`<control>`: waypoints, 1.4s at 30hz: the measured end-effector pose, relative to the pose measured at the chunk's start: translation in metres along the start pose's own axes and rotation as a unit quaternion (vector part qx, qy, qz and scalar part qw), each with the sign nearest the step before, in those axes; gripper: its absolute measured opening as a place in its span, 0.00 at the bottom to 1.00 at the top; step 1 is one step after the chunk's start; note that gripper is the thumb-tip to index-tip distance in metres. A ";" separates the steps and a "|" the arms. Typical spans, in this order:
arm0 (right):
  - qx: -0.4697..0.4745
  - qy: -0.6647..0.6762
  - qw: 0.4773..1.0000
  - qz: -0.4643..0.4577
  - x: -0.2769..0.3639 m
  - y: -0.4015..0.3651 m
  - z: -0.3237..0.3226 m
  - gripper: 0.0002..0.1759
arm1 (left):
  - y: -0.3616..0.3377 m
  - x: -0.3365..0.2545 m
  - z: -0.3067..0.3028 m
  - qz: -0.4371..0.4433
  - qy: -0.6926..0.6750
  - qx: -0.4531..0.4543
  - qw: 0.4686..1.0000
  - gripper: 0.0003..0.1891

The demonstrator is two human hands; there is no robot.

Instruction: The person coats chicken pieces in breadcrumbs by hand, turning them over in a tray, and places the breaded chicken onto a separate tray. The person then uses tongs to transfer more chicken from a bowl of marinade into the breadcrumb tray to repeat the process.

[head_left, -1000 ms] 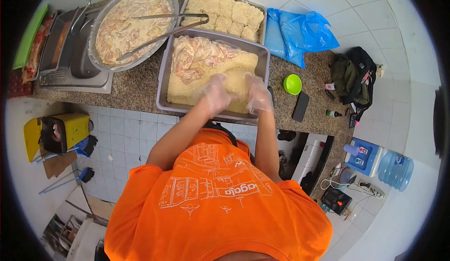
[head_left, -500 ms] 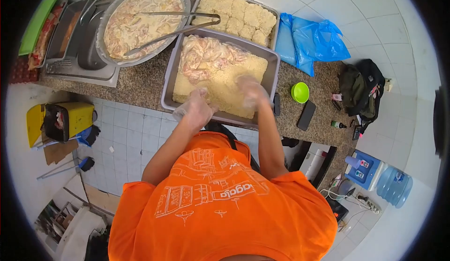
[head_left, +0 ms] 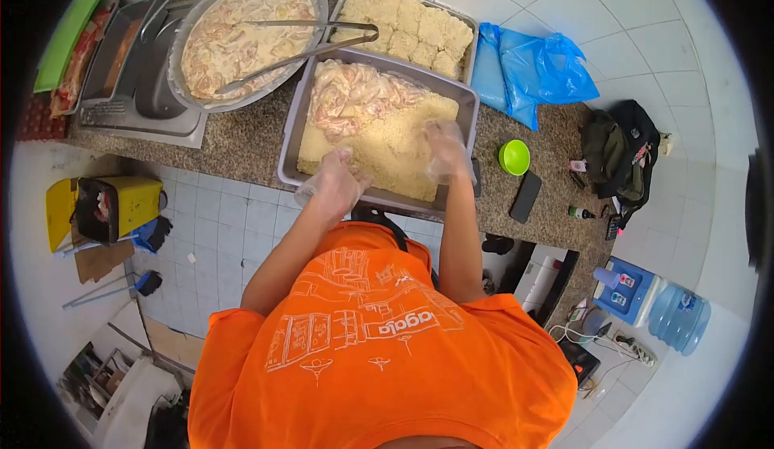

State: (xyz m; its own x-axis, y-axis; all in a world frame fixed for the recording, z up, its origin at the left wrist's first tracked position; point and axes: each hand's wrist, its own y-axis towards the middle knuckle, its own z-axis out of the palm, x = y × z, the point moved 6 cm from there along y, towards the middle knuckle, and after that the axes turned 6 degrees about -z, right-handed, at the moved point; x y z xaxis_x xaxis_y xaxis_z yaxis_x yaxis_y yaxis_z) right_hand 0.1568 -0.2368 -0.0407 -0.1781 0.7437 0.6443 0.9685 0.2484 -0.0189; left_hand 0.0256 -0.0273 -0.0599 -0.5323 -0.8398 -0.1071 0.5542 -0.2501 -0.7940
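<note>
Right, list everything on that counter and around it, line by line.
grey tray: one, grey, counter centre, holds crumbs and meat
round pan: one, metal, back left, meat in pale batter
tongs: one pair, metal, across the pan
back tray: one, metal, full of breaded pieces
plastic bags: blue, back right
bowl: one, green, right of grey tray
phone: one, black, beside bowl
bag: one, dark, counter's far right
water dispenser: one, blue, lower right
bin: one, yellow, floor left
left hand: clear glove, at tray's near rim
right hand: clear glove, over crumbs
</note>
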 end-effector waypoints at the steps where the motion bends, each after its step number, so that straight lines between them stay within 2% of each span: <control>1: 0.000 -0.001 1.000 -0.006 0.016 -0.002 -0.008 0.19 | -0.002 -0.002 0.001 0.004 -0.003 0.003 1.000 0.36; 3: -0.036 -0.198 0.979 0.040 0.035 -0.010 -0.021 0.20 | -0.005 -0.003 0.005 0.006 0.011 0.039 0.999 0.36; 4: -0.038 -0.198 0.978 0.042 0.023 -0.011 -0.008 0.20 | -0.005 -0.002 0.005 0.003 0.013 0.040 0.999 0.36; 6: 0.015 -0.164 0.975 0.146 -0.012 -0.009 0.021 0.23 | -0.003 -0.001 0.005 -0.011 -0.004 0.012 1.000 0.39; 7: 0.012 -0.165 0.976 0.144 -0.014 -0.008 0.020 0.23 | -0.003 -0.002 0.007 -0.009 -0.004 0.015 1.000 0.39; 9: 0.060 0.046 0.974 0.212 -0.021 -0.015 0.030 0.27 | -0.006 -0.002 0.005 -0.009 0.000 0.010 1.000 0.38; 10: 0.059 0.046 0.975 0.212 -0.035 -0.018 0.031 0.27 | -0.007 -0.002 0.004 -0.009 0.001 0.011 1.000 0.38; 11: 0.140 -0.122 0.982 0.024 -0.035 -0.015 0.039 0.28 | -0.007 -0.002 0.007 -0.011 0.010 0.029 0.999 0.38; 12: 0.212 -0.284 0.921 -0.164 -0.035 -0.019 0.056 0.29 | -0.007 -0.002 0.009 -0.014 0.017 0.046 0.999 0.38; 13: 0.212 -0.285 0.920 -0.165 -0.041 -0.022 0.067 0.29 | -0.003 -0.001 0.006 -0.013 0.016 0.048 0.999 0.38; 14: 0.109 -0.222 0.968 -0.051 -0.054 -0.020 0.066 0.29 | 0.001 0.000 0.001 -0.013 0.022 0.045 0.999 0.38; 15: 0.002 -0.152 0.986 0.063 -0.064 -0.022 0.060 0.30 | 0.004 -0.001 -0.001 -0.011 0.027 0.043 0.999 0.38; 16: 0.002 -0.153 0.986 0.059 -0.044 -0.023 0.053 0.30 | 0.004 -0.002 0.000 -0.009 0.025 0.045 0.999 0.38; 18: 0.016 -0.073 0.986 0.152 0.015 -0.029 0.015 0.33 | 0.002 -0.001 0.000 -0.017 0.013 0.029 0.999 0.38; 19: 0.017 -0.075 0.986 0.148 0.028 -0.027 0.003 0.33 | 0.000 -0.002 0.001 -0.014 0.010 0.030 0.999 0.38; 21: 0.119 -0.057 0.979 0.157 0.039 -0.027 -0.005 0.34 | -0.003 -0.003 0.003 -0.007 0.031 0.033 0.999 0.37; 22: 0.121 -0.058 0.979 0.154 0.040 -0.030 -0.009 0.34 | -0.004 -0.004 0.004 -0.005 0.028 0.033 0.999 0.37; 24: 0.081 0.214 0.961 0.155 0.044 -0.038 -0.012 0.36 | -0.005 -0.003 0.005 -0.017 0.018 0.028 0.999 0.37; 27: 0.053 0.281 0.947 0.146 0.079 -0.035 -0.040 0.33 | 0.000 -0.002 0.002 -0.015 0.020 0.048 0.999 0.38; 28: 0.055 0.280 0.947 0.144 0.068 -0.027 -0.040 0.33 | 0.000 -0.003 0.002 -0.013 0.018 0.049 0.999 0.38; 30: 0.112 0.357 0.925 0.063 0.046 0.001 -0.038 0.31 | 0.000 -0.002 -0.001 -0.022 -0.004 0.026 0.999 0.38; 31: 0.113 0.357 0.925 0.059 0.058 0.012 -0.050 0.31 | 0.000 -0.003 0.000 -0.018 -0.004 0.027 0.999 0.38; 33: 0.061 0.398 0.906 0.127 0.078 0.034 -0.083 0.28 | -0.001 -0.002 -0.001 -0.019 -0.018 0.011 1.000 0.37; 34: 0.095 0.463 0.872 0.124 0.098 0.048 -0.093 0.29 | 0.003 -0.001 -0.004 -0.018 -0.023 0.007 1.000 0.36; 35: 0.092 0.466 0.872 0.120 0.092 0.071 -0.099 0.29 | 0.001 -0.002 -0.003 -0.015 -0.019 0.009 1.000 0.36; 36: 0.132 0.333 0.932 0.044 0.086 0.103 -0.107 0.30 | 0.000 -0.002 -0.002 -0.017 -0.022 0.010 1.000 0.36; 37: 0.167 0.191 0.967 -0.034 0.083 0.133 -0.108 0.31 | -0.001 -0.002 -0.001 -0.019 -0.026 0.010 0.999 0.36; 38: 0.164 0.195 0.966 -0.036 0.076 0.160 -0.104 0.31 | -0.002 -0.002 -0.001 -0.012 -0.020 0.012 1.000 0.36; 40: 0.237 0.170 0.954 -0.068 0.069 0.200 -0.086 0.28 | -0.001 -0.002 -0.003 -0.021 -0.032 0.010 0.999 0.36; 41: 0.236 0.174 0.953 -0.071 0.066 0.214 -0.080 0.28 | 0.000 -0.001 -0.004 -0.033 -0.048 0.008 0.998 0.36; 42: 0.286 0.255 0.923 -0.028 0.068 0.222 -0.064 0.29 | -0.004 -0.002 -0.002 -0.035 -0.051 -0.007 0.998 0.35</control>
State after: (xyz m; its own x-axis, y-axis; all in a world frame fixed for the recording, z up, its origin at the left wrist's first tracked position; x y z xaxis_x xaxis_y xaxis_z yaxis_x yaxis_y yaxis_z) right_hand 0.3706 -0.1706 0.0482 0.0208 0.3671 0.9299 0.6843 0.6729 -0.2810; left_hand 0.0230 -0.0237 -0.0579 -0.5012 -0.8652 0.0109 0.5077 -0.3043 -0.8060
